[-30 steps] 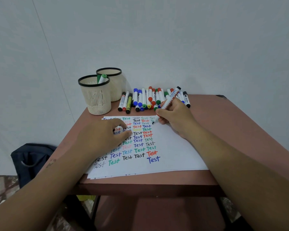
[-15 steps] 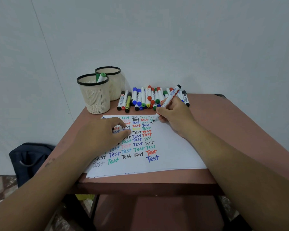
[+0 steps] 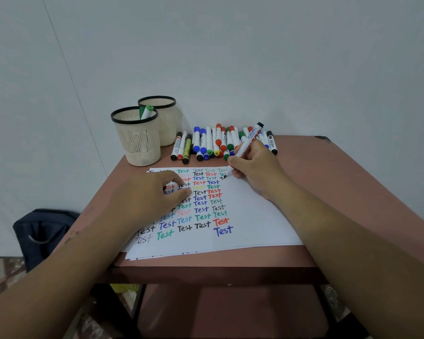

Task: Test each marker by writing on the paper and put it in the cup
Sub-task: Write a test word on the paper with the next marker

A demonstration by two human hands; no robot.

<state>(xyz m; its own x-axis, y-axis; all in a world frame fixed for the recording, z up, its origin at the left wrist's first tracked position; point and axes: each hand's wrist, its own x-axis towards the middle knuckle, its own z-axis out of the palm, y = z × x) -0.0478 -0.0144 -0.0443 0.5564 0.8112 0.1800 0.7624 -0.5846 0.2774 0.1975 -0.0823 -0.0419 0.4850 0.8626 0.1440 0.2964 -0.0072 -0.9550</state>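
My right hand point(image 3: 253, 167) grips a white marker point(image 3: 249, 141) with red lettering, its black tip touching the white paper point(image 3: 255, 216) near the top right of the written rows. The paper carries several rows of "Test" in black, blue, green and red. My left hand point(image 3: 154, 196) rests on the paper's left side, fingers partly bent, covering some words. Several capped markers point(image 3: 206, 143) lie in a row at the table's back. Two cream mesh cups stand at the back left; the near cup point(image 3: 138, 140) holds one green-capped marker point(image 3: 147, 111), the far cup point(image 3: 168, 123) looks empty from here.
The brown table point(image 3: 340, 179) stands against a white wall. A dark blue bag point(image 3: 44, 233) sits on the floor to the left. The right half of the paper is unwritten.
The marker tip has stayed at the same spot near the paper's top while my right hand shifted slightly; a short black stroke now shows there. My left hand has not moved.
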